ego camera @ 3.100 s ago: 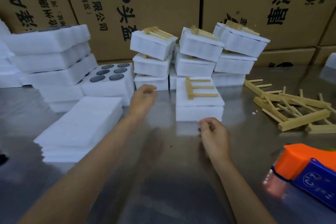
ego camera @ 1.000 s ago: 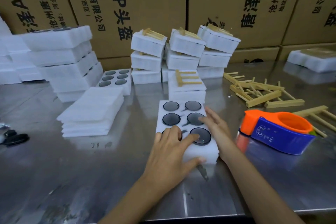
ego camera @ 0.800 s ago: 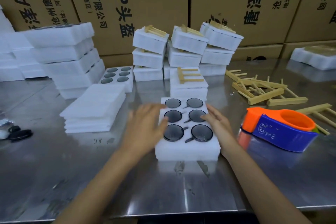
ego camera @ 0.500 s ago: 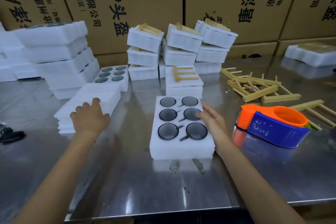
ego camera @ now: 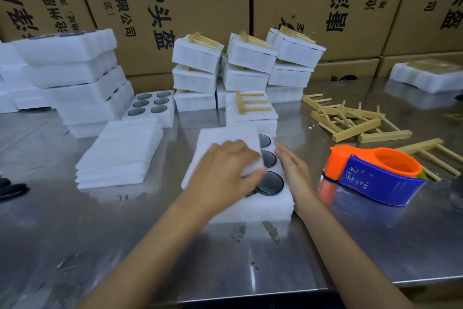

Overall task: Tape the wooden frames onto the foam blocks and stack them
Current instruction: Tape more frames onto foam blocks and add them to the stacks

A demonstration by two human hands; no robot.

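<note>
The left hand (ego camera: pixel 223 170) grips a thin white foam sheet (ego camera: pixel 225 143), fingers curled over its near right corner, and lays it across the foam block (ego camera: pixel 263 206) in front of the person. The right hand (ego camera: pixel 293 170) rests flat, fingers straight and holding nothing, on the block's right edge, steadying it.

The step in hand looks like covering the block before any frame goes on: the sheet hides the left column of wells, while three dark round lenses (ego camera: pixel 269 182) in the right column remain bare. The next move probably calls for sliding the sheet rightward until its edges sit square with the block, then fetching a wooden frame.

The block is soft, matte, fine-ribbed white foam, a thick slab with round wells; the lenses are glossy and dark. It sits on a brushed steel table (ego camera: pixel 350 246) that mirrors it faintly.

Just right of the block stands an orange and blue tape dispenser (ego camera: pixel 373 176), hard smooth plastic. Beyond that lie loose wooden frames (ego camera: pixel 350 123), pale comb-like sticks. Directly behind the block is a finished block with a frame (ego camera: pixel 250 105) on top, and behind that, stacks of finished blocks (ego camera: pixel 246 65). Left of the block lies a pile of spare foam sheets (ego camera: pixel 122 153).
</note>
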